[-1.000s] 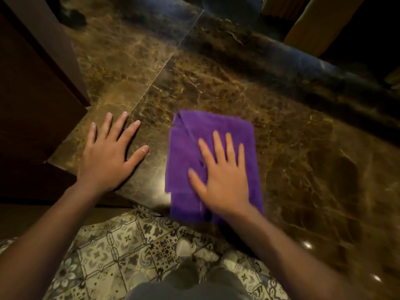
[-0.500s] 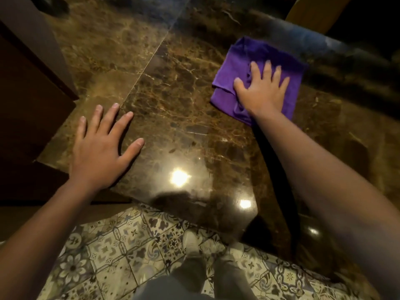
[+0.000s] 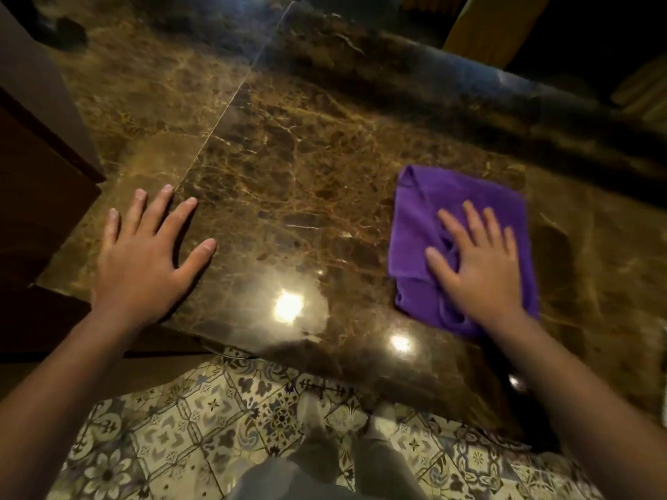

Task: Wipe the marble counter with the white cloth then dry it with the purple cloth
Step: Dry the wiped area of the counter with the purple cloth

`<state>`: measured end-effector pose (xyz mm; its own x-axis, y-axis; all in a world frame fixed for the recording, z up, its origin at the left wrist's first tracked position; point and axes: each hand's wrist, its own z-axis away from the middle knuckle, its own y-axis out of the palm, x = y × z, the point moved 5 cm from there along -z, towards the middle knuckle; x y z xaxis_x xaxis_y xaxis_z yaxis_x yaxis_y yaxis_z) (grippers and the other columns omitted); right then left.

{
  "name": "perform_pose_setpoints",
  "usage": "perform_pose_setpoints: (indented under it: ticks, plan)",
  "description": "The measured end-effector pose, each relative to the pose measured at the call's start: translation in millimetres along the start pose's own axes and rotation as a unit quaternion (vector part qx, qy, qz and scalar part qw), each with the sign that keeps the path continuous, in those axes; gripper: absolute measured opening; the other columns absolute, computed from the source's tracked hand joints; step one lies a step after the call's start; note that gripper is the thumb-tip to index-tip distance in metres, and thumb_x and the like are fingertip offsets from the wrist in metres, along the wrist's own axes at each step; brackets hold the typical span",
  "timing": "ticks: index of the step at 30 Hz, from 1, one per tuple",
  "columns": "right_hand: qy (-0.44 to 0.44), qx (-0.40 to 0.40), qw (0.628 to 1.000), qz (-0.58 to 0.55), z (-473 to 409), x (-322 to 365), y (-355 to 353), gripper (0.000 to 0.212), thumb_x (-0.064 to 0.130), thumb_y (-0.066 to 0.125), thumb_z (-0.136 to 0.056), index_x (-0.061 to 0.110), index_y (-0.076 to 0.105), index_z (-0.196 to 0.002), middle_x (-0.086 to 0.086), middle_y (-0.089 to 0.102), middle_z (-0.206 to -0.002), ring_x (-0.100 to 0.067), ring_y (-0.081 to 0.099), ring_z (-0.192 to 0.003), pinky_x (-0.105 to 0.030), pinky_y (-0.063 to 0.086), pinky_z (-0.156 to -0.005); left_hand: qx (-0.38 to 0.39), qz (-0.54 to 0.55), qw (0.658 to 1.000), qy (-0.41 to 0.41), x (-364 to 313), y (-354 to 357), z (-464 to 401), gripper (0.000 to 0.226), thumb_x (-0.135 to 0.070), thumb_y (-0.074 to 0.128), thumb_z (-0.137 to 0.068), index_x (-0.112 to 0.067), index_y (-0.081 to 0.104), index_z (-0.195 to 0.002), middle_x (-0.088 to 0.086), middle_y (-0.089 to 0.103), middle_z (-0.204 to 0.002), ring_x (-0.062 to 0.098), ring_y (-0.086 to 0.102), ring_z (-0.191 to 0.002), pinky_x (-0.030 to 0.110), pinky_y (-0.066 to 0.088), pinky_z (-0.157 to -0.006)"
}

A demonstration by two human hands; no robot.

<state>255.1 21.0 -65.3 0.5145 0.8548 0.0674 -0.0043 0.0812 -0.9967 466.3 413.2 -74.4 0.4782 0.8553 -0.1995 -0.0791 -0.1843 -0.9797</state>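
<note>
Head view: right hand (image 3: 480, 268), fingers spread flat, presses the folded purple cloth (image 3: 429, 229) on the glossy brown marble counter (image 3: 288, 167) at right of frame; left hand (image 3: 144, 258) lies splayed at lower left.

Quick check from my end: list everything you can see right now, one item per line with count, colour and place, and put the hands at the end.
marble counter: one, dark brown with gold veins, fills most of the view; a seam runs across its left part
purple cloth: one, purple, folded, flat on the counter at right
patterned floor tiles: many, cream with dark motifs, below the counter's near edge
wooden cabinet: one, dark brown, at the left edge
light reflections: several, white, on the counter near its front edge
white cloth: not in view
legs: grey trousers, bottom centre
left hand: flat on the counter, fingers spread
right hand: pressed flat on the purple cloth
</note>
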Motion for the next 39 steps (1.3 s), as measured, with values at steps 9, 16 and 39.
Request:
perform_pose_setpoints:
  ticks: [9,16,39]
  plan:
    - [0.014,0.015,0.999,-0.030,-66,65,6,0.077,0.068,0.034,-0.094,0.031,0.029,-0.161,-0.009,0.018,-0.173,-0.036,0.010,-0.158,-0.060,0.006,-0.125,0.009,0.004,1.000,-0.001,-2,-2,1,0.076,-0.069,0.027,-0.095,-0.028,0.034,-0.158,0.006,0.025,-0.171,0.030,0.012,-0.159,0.054,0.007,-0.125]
    - [-0.123,-0.008,0.992,-0.021,132,36,19,0.067,0.069,0.040,-0.095,0.037,0.041,-0.155,-0.002,0.034,-0.168,-0.031,0.022,-0.157,-0.061,0.017,-0.123,0.026,-0.011,0.999,0.029,-48,-3,27,0.083,-0.072,0.025,-0.092,-0.022,0.035,-0.158,0.012,0.023,-0.170,0.034,0.012,-0.158,0.063,0.009,-0.122]
    - [0.104,0.020,0.994,-0.037,-2,-151,-13,0.079,0.074,0.027,-0.095,0.034,0.025,-0.162,-0.005,0.013,-0.174,-0.034,0.007,-0.159,-0.059,0.004,-0.126,0.005,-0.014,0.999,0.043,-142,27,67,0.079,-0.073,0.020,-0.095,-0.029,0.027,-0.160,0.003,0.021,-0.172,0.023,0.010,-0.160,0.057,0.007,-0.126]
